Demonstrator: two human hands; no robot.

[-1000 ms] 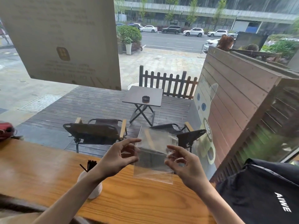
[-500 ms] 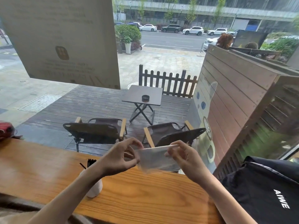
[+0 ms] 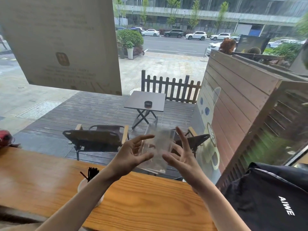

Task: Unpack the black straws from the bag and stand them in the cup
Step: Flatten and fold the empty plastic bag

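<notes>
A clear, empty-looking plastic bag (image 3: 158, 147) hangs blurred above the far edge of the wooden counter (image 3: 150, 200), between my two hands. My left hand (image 3: 131, 157) is at its left side with fingers and thumb spread straight. At the bag's right side, my right hand (image 3: 180, 157) also has its fingers spread and pointing up. Whether the fingers touch the bag I cannot tell. A bunch of black straws (image 3: 92, 172) stands in the white cup (image 3: 82, 185), which my left forearm mostly hides.
A black fabric bag (image 3: 270, 197) with white lettering lies at the counter's right end. Something red (image 3: 5, 139) sits at the far left edge. Behind the counter is a window onto a deck with chairs and a small table.
The bag was pinched and folded flat between both hands; now it stands unfolded and upright, and both hands have let their fingers spread open around it.
</notes>
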